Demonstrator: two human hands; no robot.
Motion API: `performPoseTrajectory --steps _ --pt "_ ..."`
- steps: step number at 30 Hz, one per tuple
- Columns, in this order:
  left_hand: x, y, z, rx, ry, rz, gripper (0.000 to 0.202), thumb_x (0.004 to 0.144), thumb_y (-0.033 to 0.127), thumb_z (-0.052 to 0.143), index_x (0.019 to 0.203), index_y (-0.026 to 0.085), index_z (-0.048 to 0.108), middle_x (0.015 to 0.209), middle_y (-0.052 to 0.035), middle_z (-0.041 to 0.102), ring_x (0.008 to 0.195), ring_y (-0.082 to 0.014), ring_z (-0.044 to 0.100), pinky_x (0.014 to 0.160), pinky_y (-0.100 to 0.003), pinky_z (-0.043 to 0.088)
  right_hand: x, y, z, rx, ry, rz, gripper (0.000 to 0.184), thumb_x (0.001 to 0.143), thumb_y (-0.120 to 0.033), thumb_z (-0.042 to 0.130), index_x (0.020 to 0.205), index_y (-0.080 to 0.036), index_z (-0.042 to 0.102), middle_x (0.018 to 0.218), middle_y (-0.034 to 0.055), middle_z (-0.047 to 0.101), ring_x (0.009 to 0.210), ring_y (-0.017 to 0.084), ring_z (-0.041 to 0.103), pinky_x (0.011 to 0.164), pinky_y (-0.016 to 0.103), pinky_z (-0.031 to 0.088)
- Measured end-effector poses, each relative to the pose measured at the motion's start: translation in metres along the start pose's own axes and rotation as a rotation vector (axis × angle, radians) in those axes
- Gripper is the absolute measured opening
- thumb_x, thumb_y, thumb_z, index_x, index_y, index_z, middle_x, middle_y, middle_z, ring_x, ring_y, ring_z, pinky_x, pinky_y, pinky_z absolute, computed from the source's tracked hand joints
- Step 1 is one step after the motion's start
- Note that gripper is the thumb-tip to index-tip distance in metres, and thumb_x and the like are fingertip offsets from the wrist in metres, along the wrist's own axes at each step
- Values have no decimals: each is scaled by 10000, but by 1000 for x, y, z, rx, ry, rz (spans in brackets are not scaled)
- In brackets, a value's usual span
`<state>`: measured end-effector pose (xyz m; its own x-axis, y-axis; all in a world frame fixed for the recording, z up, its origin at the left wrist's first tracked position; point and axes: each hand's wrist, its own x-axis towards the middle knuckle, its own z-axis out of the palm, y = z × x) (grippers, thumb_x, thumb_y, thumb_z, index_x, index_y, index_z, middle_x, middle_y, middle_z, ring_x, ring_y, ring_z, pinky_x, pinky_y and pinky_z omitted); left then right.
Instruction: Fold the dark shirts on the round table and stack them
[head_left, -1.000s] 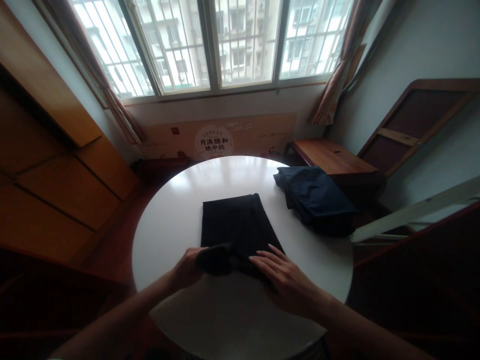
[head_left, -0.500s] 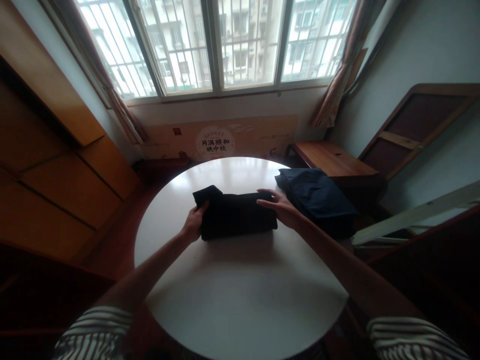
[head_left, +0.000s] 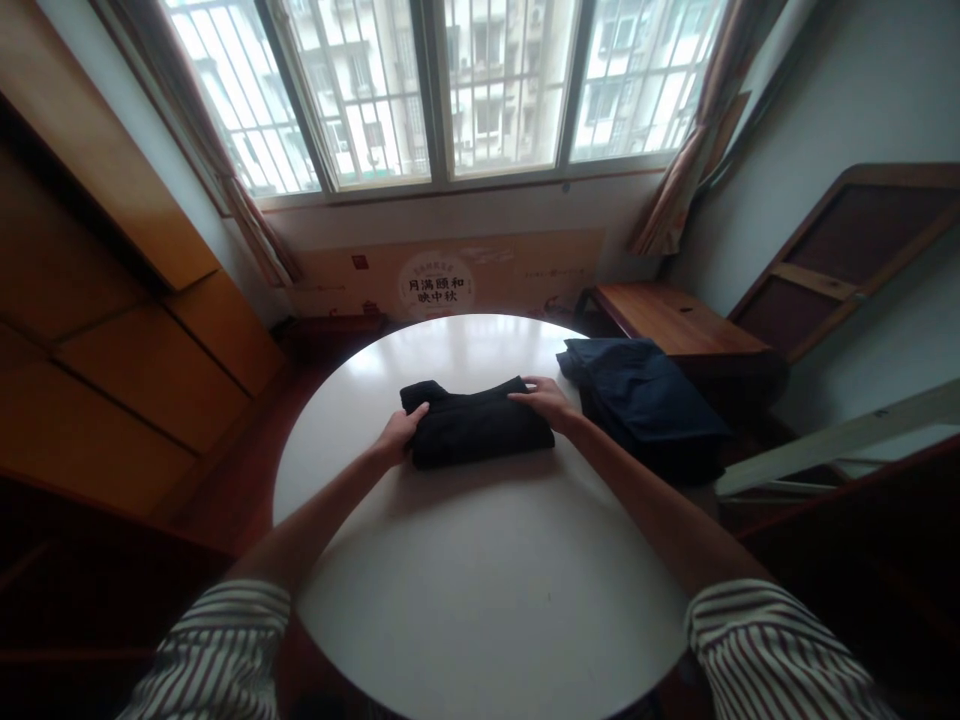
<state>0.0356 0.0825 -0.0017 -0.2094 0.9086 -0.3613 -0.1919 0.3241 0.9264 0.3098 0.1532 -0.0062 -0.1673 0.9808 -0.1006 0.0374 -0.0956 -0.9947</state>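
A folded black garment (head_left: 480, 428) lies across the middle of the round white table (head_left: 480, 580); its exact kind is hidden by the folding. My left hand (head_left: 401, 433) grips its left end, thumb on top and fingers tucked out of sight. At the far right corner, my right hand (head_left: 547, 402) pinches the cloth between thumb and fingers. The upper edge dips between the two hands, with a small flap raised at the left. Just right of my right hand rests a stack of folded dark blue clothing (head_left: 645, 400).
The clothing stack reaches the table's right edge. Beyond it stands a low wooden table (head_left: 675, 315), with a framed wooden panel (head_left: 847, 260) against the wall. Wooden cabinets (head_left: 150, 370) are on the left. A barred window (head_left: 495, 90) and a printed banner (head_left: 525, 270) are ahead.
The black garment has been lowered and now lies flatter on the table. My right hand has shifted to its far corner, and the left flap has dropped a little.
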Motion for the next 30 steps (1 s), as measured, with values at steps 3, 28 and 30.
performPoseTrajectory --steps 3,28,30 --pt "8 -3 -8 136 25 14 263 823 345 747 812 103 644 604 -37 659 482 -133 608 463 -220 501 5 4 -2 -115 54 -44 440 625 -244 854 1009 -145 663 808 66 725 706 212 695 637 328 582" --pt "-36 -21 -44 1462 -530 1213 599 818 68 525 1407 92 415 1351 -191 550 1272 -286 525 1034 -420 501 -1 9 2 -1278 -139 -230 675 1011 -525 172 1551 -127 255 1627 122 144 1497 285 139 1182 530 171" --pt "-34 -20 -47 1449 -505 1231 560 829 62 502 1384 99 440 1298 -184 584 1225 -281 561 1002 -423 522 -13 4 4 -1270 -75 -341 697 1011 -523 192 1535 -70 271 1619 173 146 1496 302 138 1183 540 149"
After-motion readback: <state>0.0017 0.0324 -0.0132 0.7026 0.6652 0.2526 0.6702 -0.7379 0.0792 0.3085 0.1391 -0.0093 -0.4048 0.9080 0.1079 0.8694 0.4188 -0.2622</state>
